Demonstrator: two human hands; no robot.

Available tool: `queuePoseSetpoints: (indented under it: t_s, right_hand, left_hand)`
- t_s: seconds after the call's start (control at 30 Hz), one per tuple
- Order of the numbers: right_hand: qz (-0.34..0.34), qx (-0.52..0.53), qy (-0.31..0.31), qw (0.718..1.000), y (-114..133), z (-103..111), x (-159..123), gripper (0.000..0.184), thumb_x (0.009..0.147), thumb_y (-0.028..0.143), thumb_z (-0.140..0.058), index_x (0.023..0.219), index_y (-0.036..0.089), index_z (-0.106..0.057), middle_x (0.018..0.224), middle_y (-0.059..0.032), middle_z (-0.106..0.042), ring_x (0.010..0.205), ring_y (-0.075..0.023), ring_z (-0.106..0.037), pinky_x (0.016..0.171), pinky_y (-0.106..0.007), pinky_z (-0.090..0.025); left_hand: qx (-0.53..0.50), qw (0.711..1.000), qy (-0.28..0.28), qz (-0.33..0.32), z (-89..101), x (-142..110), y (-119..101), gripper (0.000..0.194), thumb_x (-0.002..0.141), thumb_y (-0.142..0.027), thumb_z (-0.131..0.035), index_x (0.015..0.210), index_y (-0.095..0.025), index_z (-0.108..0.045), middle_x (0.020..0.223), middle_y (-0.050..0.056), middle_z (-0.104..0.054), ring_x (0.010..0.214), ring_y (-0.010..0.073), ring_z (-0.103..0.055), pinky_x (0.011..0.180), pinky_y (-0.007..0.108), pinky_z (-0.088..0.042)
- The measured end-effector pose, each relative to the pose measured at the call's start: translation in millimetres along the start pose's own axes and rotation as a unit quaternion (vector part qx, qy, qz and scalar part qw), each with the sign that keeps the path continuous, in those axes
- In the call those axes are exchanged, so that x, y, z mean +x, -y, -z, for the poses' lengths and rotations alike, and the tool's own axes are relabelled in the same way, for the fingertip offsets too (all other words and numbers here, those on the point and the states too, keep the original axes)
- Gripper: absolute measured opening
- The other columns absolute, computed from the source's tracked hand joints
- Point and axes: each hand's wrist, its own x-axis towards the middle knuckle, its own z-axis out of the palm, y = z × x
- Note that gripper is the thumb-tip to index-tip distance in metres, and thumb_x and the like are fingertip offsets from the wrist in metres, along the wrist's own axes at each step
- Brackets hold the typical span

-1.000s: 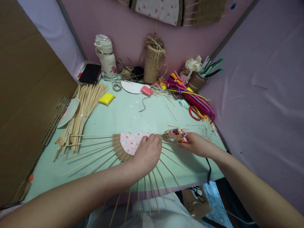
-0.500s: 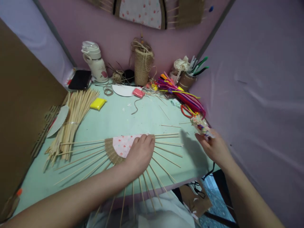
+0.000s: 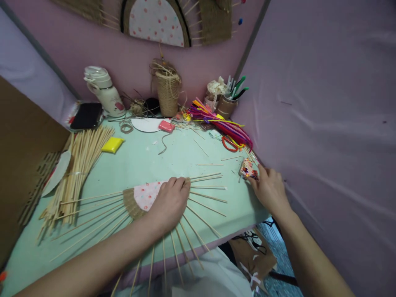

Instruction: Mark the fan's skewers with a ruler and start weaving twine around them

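Counting 2 hands (image 3: 171, 202) (image 3: 272, 189) at 7 and 4 o'clock, 2 red-dotted half-discs (image 3: 145, 196) (image 3: 156, 22) at 8 and 11, 1 patterned piece (image 3: 247, 168) at 4, 1 stick bundle (image 3: 83, 165), 1 yellow packet (image 3: 113, 145) at 9, 1 pink packet (image 3: 166, 126), 1 bottle (image 3: 108, 95) at 10

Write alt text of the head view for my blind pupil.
A left hand rests on a dotted semicircle with sticks fanning out; the right hand touches a patterned item near the right edge of the table. A bottle and twine stand behind.
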Motion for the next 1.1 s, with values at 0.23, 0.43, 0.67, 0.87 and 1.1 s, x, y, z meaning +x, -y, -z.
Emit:
queuePoseSetpoints:
  t_s: [0.23,0.43,0.67,0.87,1.1]
  right_hand:
    - [0.243,0.263,0.010,0.934,89,38,4,0.020,0.093,0.028,-0.052,0.109,0.022,-0.063,0.102,-0.0087,-0.064,0.099,-0.0230,-0.057,0.087,-0.037,-0.036]
    - [0.282,0.304,0.115,0.903,137,6,15,0.014,0.089,0.020,-0.061,0.102,0.023,-0.065,0.097,-0.0045,-0.065,0.098,-0.0204,-0.055,0.083,-0.035,-0.030]
    - [0.268,0.321,0.129,0.899,134,0,35,0.025,0.090,0.018,-0.059,0.114,0.024,-0.062,0.104,-0.0063,-0.063,0.101,-0.0211,-0.054,0.083,-0.034,-0.030]
    - [0.325,0.303,0.155,0.883,140,-5,50,0.012,0.089,0.020,-0.062,0.097,0.023,-0.069,0.094,-0.0042,-0.066,0.094,-0.0193,-0.052,0.079,-0.034,-0.025]
    - [0.322,0.274,0.168,0.891,145,-1,51,0.013,0.091,0.018,-0.055,0.084,0.019,-0.066,0.087,-0.0027,-0.064,0.088,-0.0171,-0.049,0.075,-0.032,-0.023]
  left_hand:
    - [-0.085,0.996,-0.011,0.016,8.9,2,5,0.032,0.095,-0.025,-0.039,0.119,-0.018,-0.059,0.113,0.010,-0.059,0.102,0.0233,-0.049,0.085,0.039,-0.044]
    - [-0.117,0.993,0.006,0.007,8.3,-1,11,0.031,0.093,-0.023,-0.044,0.117,-0.016,-0.062,0.117,0.011,-0.058,0.106,0.0254,-0.048,0.089,0.042,-0.044]
    - [-0.128,0.992,0.009,-0.003,6.9,-1,13,0.032,0.094,-0.026,-0.042,0.116,-0.017,-0.062,0.116,0.011,-0.058,0.106,0.0258,-0.048,0.088,0.042,-0.045]
    - [-0.119,0.993,0.013,-0.003,6.0,0,13,0.034,0.095,-0.028,-0.040,0.121,-0.018,-0.060,0.117,0.011,-0.057,0.105,0.0259,-0.047,0.088,0.043,-0.044]
    - [-0.108,0.994,0.018,0.001,7.4,0,12,0.035,0.096,-0.029,-0.038,0.119,-0.018,-0.061,0.117,0.011,-0.058,0.104,0.0257,-0.048,0.088,0.042,-0.043]
